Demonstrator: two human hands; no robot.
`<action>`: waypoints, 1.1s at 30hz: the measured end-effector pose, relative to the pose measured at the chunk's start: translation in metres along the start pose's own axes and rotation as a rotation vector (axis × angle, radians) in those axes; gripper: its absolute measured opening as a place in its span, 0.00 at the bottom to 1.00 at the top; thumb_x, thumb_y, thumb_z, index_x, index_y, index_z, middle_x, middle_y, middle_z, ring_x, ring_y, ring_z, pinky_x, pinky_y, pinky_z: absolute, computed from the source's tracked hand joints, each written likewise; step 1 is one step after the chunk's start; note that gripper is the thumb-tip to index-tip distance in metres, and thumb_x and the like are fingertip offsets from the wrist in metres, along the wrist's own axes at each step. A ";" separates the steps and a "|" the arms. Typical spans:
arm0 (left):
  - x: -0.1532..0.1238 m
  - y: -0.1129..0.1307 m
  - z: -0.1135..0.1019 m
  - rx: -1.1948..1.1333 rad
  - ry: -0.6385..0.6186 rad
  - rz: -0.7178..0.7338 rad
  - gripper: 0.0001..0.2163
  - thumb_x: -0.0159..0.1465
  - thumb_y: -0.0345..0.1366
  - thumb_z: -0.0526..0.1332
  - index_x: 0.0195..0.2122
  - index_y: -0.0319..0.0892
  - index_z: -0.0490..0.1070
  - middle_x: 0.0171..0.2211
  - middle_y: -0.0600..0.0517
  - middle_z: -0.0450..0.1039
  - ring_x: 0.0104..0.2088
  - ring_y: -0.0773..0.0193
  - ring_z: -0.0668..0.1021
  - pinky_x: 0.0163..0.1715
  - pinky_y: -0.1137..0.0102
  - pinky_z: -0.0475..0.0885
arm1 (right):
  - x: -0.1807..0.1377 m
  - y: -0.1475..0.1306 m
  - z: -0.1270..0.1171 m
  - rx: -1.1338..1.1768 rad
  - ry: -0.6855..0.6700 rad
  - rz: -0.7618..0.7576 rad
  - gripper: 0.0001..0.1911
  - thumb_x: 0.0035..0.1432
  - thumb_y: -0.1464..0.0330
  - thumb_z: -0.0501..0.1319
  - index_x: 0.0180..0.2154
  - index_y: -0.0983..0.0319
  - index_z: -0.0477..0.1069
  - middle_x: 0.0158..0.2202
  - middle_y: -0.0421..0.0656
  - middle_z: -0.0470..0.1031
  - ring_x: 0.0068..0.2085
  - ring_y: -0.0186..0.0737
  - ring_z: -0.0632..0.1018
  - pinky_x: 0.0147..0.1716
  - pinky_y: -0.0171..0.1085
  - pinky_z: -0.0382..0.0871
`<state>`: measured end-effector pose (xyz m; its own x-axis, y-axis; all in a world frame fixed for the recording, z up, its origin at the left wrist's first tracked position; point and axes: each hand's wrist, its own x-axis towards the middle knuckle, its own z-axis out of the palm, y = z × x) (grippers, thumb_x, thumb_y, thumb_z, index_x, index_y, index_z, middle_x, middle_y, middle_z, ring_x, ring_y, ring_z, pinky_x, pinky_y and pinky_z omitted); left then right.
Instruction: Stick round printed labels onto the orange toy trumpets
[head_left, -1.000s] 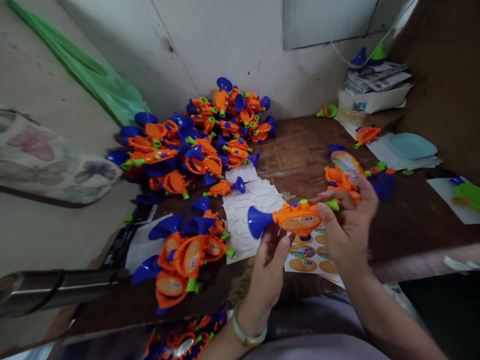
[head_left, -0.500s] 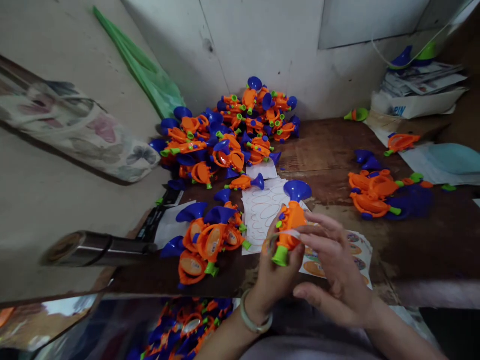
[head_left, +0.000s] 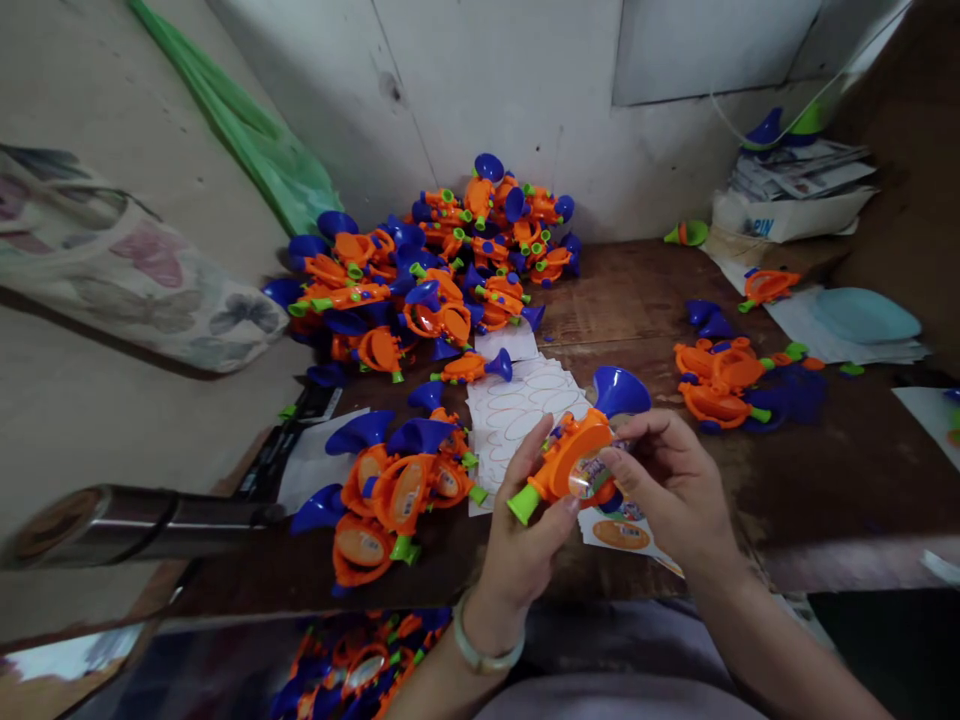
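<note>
My left hand (head_left: pixel 525 530) grips an orange toy trumpet (head_left: pixel 574 455) with a blue bell and a green mouthpiece, held tilted above the table's front edge. My right hand (head_left: pixel 671 480) pinches the trumpet's right side, its fingertips pressed on an oval sticker on the body. Under both hands lies a sticker sheet (head_left: pixel 626 530) with round orange labels. A peeled sheet with empty oval outlines (head_left: pixel 517 410) lies just beyond.
A big heap of orange and blue trumpets (head_left: pixel 450 270) fills the back left of the wooden table (head_left: pixel 622 290). A smaller group (head_left: pixel 390 490) lies front left, another (head_left: pixel 724 375) at right. Papers and a box (head_left: pixel 787 200) sit back right. A metal tube (head_left: pixel 142 520) juts in from the left.
The trumpet turned from lying level to upright and now tilts with its bell to the upper right. My right hand moved onto its side and presses on a sticker.
</note>
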<state>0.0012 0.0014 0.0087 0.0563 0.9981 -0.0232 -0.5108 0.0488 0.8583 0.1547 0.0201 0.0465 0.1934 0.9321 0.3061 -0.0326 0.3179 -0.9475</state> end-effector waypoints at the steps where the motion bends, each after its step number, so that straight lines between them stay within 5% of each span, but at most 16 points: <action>1: 0.000 0.000 0.000 0.014 -0.011 0.012 0.33 0.60 0.43 0.81 0.66 0.52 0.77 0.63 0.43 0.82 0.61 0.46 0.85 0.62 0.57 0.81 | -0.001 0.001 0.001 -0.008 0.006 -0.003 0.09 0.61 0.66 0.77 0.39 0.55 0.78 0.33 0.37 0.82 0.31 0.35 0.84 0.31 0.30 0.83; 9: 0.001 0.009 0.006 -0.012 -0.096 0.067 0.32 0.59 0.41 0.82 0.64 0.56 0.78 0.60 0.46 0.85 0.57 0.49 0.87 0.59 0.60 0.83 | -0.007 0.002 0.004 -0.067 0.037 -0.073 0.09 0.61 0.72 0.74 0.40 0.55 0.77 0.34 0.37 0.82 0.33 0.36 0.84 0.33 0.32 0.84; 25: 0.002 0.006 0.010 0.078 0.001 0.084 0.26 0.63 0.43 0.79 0.62 0.51 0.79 0.60 0.44 0.84 0.58 0.46 0.87 0.60 0.56 0.83 | -0.005 -0.002 0.003 -0.101 0.009 -0.120 0.10 0.60 0.74 0.73 0.40 0.56 0.77 0.33 0.37 0.83 0.31 0.35 0.85 0.31 0.31 0.84; 33: 0.004 0.004 0.010 0.092 -0.003 0.166 0.21 0.67 0.43 0.76 0.60 0.55 0.82 0.59 0.48 0.85 0.58 0.51 0.87 0.59 0.62 0.83 | -0.006 0.002 0.006 -0.122 0.019 -0.119 0.08 0.62 0.72 0.72 0.40 0.56 0.76 0.33 0.37 0.82 0.30 0.35 0.83 0.30 0.32 0.81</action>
<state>0.0078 0.0053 0.0171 -0.0193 0.9921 0.1239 -0.4326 -0.1201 0.8935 0.1481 0.0161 0.0436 0.2070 0.8856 0.4157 0.1103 0.4011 -0.9094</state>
